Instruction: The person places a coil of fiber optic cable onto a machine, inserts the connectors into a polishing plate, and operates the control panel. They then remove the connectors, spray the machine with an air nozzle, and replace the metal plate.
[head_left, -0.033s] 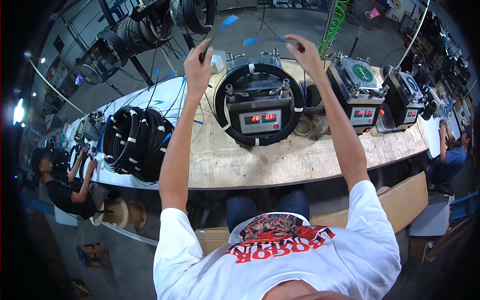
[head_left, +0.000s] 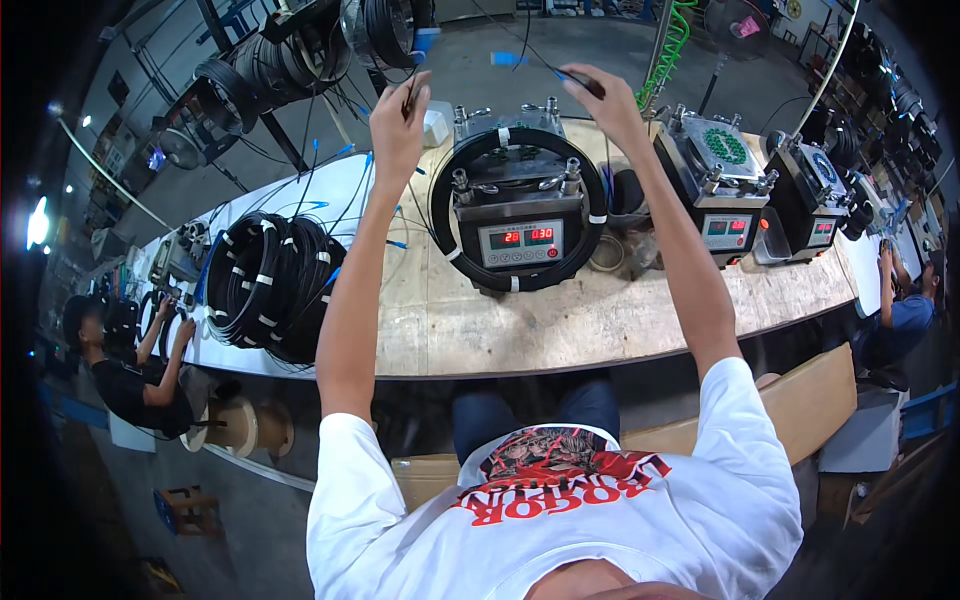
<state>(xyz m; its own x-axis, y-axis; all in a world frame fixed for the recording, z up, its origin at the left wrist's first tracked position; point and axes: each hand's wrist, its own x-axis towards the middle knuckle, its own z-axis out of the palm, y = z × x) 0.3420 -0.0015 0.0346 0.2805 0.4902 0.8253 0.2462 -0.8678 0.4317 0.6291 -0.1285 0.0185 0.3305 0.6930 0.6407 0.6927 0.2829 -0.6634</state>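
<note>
Both hands are raised over the far side of the bench, well apart. My left hand (head_left: 398, 135) is closed, its fingers pinching a thin black cable end (head_left: 408, 100) with a bit of blue at its tip. Opposite it, my right hand (head_left: 615, 108) is also closed, pinching another black cable end (head_left: 592, 84) with a blue tip. Between and beyond them shows a small blue piece (head_left: 507, 58); whether it hangs on a cable I cannot tell. Below stands a metal machine (head_left: 520, 215) with red lit digits, ringed by a black cable coil (head_left: 438, 215) with white ties.
A heap of black cable coils (head_left: 275, 285) lies left on the bench (head_left: 450, 335). Two similar machines (head_left: 715, 190) (head_left: 810, 195) stand to the right. Cable reels (head_left: 260, 85) hang at the back left. Co-workers sit at far left (head_left: 135, 380) and far right (head_left: 895, 315).
The blue pieces near my hands have shifted: the left one up and leftward, the middle one slightly up. Both hands move only slightly and keep their pinch.
</note>
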